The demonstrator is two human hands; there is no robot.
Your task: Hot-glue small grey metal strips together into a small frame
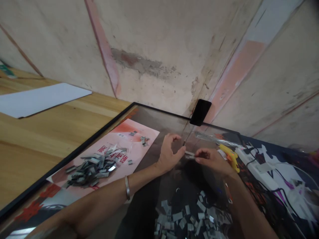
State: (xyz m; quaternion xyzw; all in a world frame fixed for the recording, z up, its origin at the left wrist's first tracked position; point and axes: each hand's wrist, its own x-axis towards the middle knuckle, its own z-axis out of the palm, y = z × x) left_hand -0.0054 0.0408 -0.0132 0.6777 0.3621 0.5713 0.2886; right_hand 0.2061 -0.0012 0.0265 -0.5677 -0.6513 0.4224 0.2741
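Observation:
My left hand and my right hand meet over a glass-topped surface and together pinch a small flat silver strip between thumb and fingers. The left wrist wears a metal bangle. A heap of small grey metal pieces lies on a pink printed sheet to the left of the hands. Several more grey pieces lie scattered below the hands, near me.
A yellow glue gun lies just right of my right hand, beside a white power strip and tangled cables. A black phone leans on the wall. A clear packet of sticks lies behind. White paper rests on the wooden table.

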